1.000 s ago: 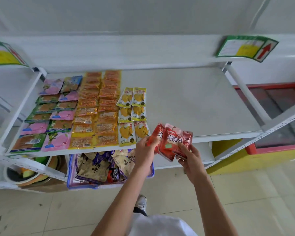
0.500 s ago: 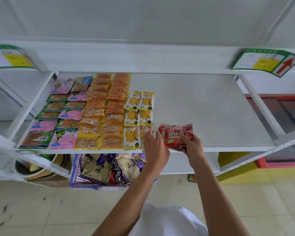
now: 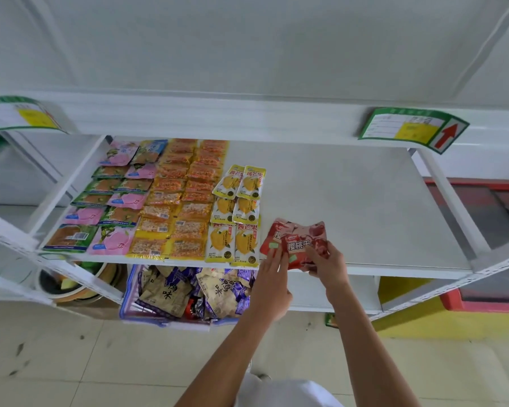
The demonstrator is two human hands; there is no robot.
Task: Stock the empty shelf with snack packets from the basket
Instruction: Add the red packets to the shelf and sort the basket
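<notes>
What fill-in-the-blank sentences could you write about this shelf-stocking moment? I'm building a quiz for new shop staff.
1. Both hands hold a bunch of ____ cherry snack packets at the front edge of the shelf.
2. The yellow mango packets lie in ____ columns.
3. The left hand and right hand hold the bunch just ____ of the mango packets.
4. The blue basket sits on the level ____ the stocked shelf.

Missing words: red; two; right; below
</notes>
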